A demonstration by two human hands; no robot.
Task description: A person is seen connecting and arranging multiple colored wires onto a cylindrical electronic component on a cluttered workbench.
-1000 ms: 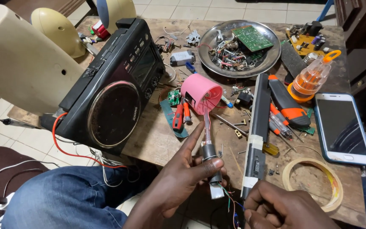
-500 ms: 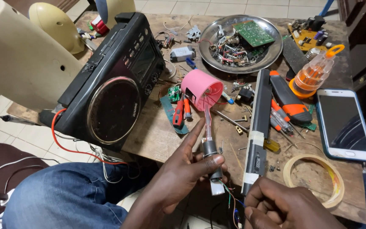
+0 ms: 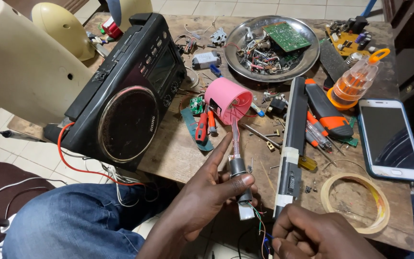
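Head view is showing the left hand [image 3: 207,196] pinching a small grey motor [image 3: 240,180]; the right hand [image 3: 312,235], curled closed, is gripping its wires [image 3: 259,220]; steadying both seems wise.

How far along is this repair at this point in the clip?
Done: the pink housing is open, with thin wires running out to a small motor. In hand: the left hand pinches the motor, with loose coloured wires below it; the right hand is closed near them. Left: the wires hang unjoined, the housing unclosed.
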